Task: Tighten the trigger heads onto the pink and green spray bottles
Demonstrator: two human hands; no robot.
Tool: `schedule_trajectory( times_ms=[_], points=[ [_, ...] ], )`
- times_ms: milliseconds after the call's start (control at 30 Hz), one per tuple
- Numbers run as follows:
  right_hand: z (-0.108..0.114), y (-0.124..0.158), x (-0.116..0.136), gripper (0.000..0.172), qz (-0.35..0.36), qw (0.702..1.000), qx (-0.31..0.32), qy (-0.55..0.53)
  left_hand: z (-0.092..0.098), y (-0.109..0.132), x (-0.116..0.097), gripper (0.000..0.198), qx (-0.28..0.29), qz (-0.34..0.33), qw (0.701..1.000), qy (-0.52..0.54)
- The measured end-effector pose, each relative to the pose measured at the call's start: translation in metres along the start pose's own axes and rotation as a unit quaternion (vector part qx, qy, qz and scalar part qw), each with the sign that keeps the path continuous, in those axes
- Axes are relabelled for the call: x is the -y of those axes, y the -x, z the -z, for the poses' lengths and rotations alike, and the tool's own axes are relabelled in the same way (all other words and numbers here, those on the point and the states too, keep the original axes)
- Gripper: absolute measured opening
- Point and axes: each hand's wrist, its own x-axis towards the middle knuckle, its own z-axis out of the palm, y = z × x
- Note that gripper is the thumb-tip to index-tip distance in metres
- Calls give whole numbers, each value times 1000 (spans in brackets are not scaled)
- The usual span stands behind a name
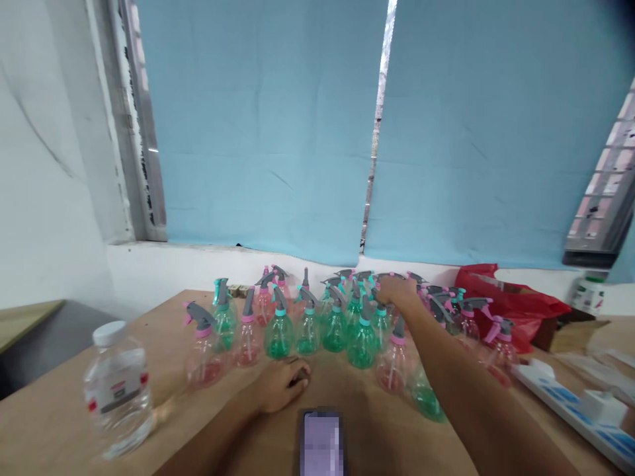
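Several small round spray bottles stand in rows on the table, some pink and some green, with grey trigger heads. My right hand (395, 289) reaches far in among the back bottles, its fingers closed at the top of a spray bottle (380, 324); the exact grip is partly hidden. My left hand (282, 385) rests on the table with curled fingers and nothing visible in them. Just beyond it stands a green spray bottle (280, 336). Under my right forearm, another green bottle (427, 398) is partly covered. A pink bottle (391, 367) stands beside that one.
A clear water bottle (119, 390) stands at the left. The phone (321, 444) lies at the near edge. To the right are a white power strip (570, 403), a red plastic bag (510, 304) and a cardboard box (575, 334). Blue curtains (268, 132) hang behind the table.
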Motion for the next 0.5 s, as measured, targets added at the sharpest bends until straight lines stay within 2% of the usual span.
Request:
schedule_trajectory(
  times_ms=[333, 433, 500],
  points=[
    [-1, 5, -4, 27, -5, 1000, 7, 15, 2, 1, -1, 26, -8, -1, 1000, -10],
    [-1, 6, -5, 28, -8, 1000, -1, 17, 18, 1, -1, 27, -86, 10, 995, -46],
    [-1, 9, -6, 27, -10, 1000, -15, 18, 37, 2, -1, 28, -198, 0, 978, -65]
  ],
)
